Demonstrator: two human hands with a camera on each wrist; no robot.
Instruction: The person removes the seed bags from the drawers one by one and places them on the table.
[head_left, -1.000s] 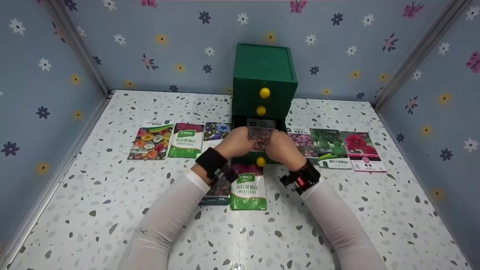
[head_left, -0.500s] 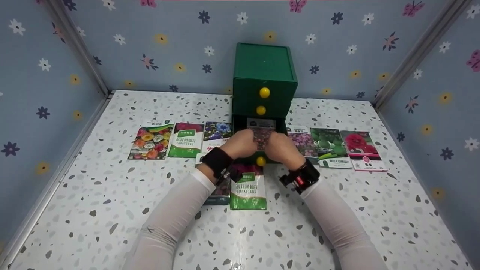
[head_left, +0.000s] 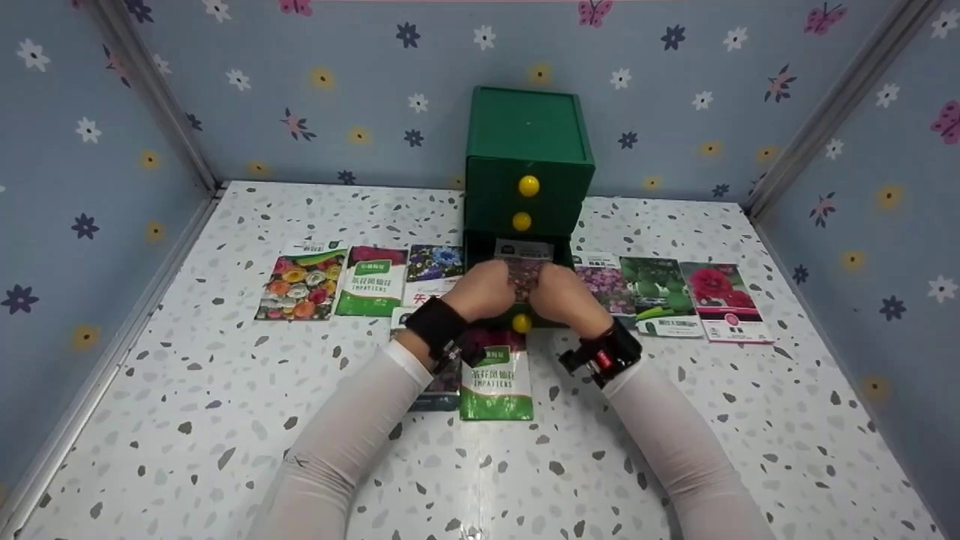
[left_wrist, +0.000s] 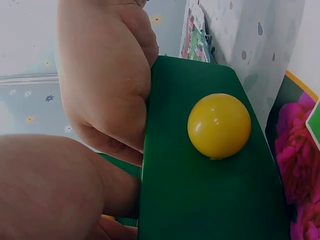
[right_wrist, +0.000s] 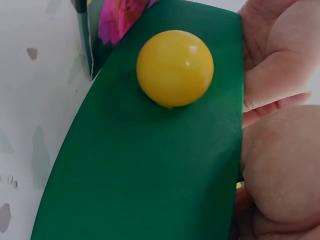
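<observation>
A green cabinet [head_left: 532, 124] with yellow knobs stands against the back wall. Its bottom drawer [left_wrist: 200, 195] is pulled out, a seed packet with a reddish flower picture [head_left: 527, 268] lying inside. My left hand [head_left: 482, 289] reaches into the drawer at the packet's left edge, fingers curled. Mirroring it, my right hand [head_left: 568, 295] is curled at the right edge. Both appear to pinch the packet, though the fingertips are hidden behind the drawer front [right_wrist: 140, 175] in the wrist views.
Left of the cabinet lies a row of seed packets [head_left: 373, 281]; another row [head_left: 660, 296] lies to the right. In front of the drawer are an impatiens packet [head_left: 496, 382] and a darker packet [head_left: 442, 394], partly under my left wrist. Patterned walls enclose the table [head_left: 300, 420].
My left hand has shifted slightly right and nearer me, closer to my right hand. The packet in the drawer has moved very little, and the right hand stays almost in place.
</observation>
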